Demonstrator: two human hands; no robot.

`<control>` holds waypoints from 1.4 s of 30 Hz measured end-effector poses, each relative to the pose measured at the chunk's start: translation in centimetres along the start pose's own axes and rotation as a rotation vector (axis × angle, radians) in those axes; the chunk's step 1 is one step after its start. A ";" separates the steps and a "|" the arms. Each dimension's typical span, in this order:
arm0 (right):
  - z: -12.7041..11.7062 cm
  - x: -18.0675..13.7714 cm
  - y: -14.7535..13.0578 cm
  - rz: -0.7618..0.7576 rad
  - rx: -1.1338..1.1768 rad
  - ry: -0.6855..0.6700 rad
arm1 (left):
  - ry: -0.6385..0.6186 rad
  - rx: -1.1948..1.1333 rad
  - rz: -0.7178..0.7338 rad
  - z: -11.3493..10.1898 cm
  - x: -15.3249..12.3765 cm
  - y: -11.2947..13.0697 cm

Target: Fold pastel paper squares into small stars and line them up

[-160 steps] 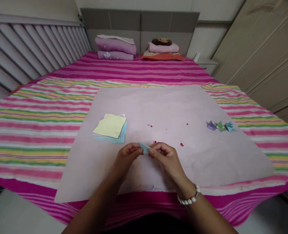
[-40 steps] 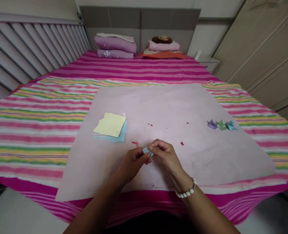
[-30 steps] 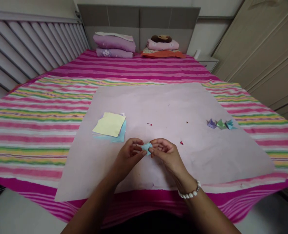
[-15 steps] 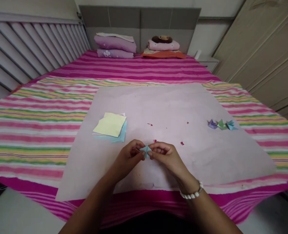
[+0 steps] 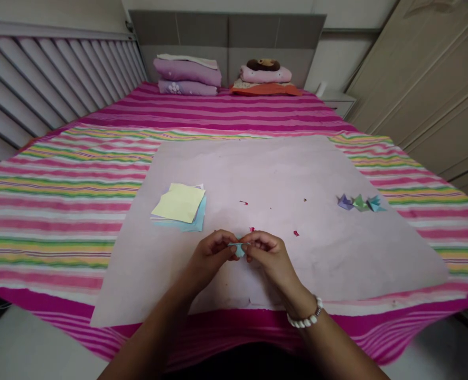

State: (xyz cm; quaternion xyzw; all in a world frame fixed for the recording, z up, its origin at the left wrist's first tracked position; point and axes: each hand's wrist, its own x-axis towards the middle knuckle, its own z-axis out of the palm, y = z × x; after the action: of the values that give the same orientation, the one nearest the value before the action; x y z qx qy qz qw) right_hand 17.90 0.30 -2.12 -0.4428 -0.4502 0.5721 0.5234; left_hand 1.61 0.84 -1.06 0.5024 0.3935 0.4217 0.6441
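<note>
The bed (image 5: 218, 113) carries a pale sheet (image 5: 297, 169), likely as a flatter work surface. The paper stack (image 5: 180, 203) lies at left, apparently within reach. Three folded shapes (image 5: 361, 202) sit in a row at right, seemingly to stay out of the way. The left hand (image 5: 212, 250) and right hand (image 5: 271, 253) pinch opposite sides of the blue paper (image 5: 240, 250) over the sheet's near middle, probably for fold control. Red scraps (image 5: 296, 233) lie loose.
</note>
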 end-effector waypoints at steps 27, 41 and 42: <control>0.1 -0.2 0.2 0.049 0.010 -0.044 | 0.106 -0.043 -0.011 0.7 0.0 0.1; 0.6 -0.3 -0.4 0.012 -0.041 -0.013 | 0.140 0.099 -0.129 0.3 -0.1 0.2; 0.6 -0.3 -0.4 0.015 -0.035 -0.019 | 0.135 0.095 -0.121 0.4 -0.1 0.2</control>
State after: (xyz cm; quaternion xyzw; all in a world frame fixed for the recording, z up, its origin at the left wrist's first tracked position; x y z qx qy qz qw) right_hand 17.38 -0.02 -1.55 -0.4500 -0.4618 0.5720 0.5071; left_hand 1.88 0.65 -0.78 0.4782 0.4853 0.3956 0.6159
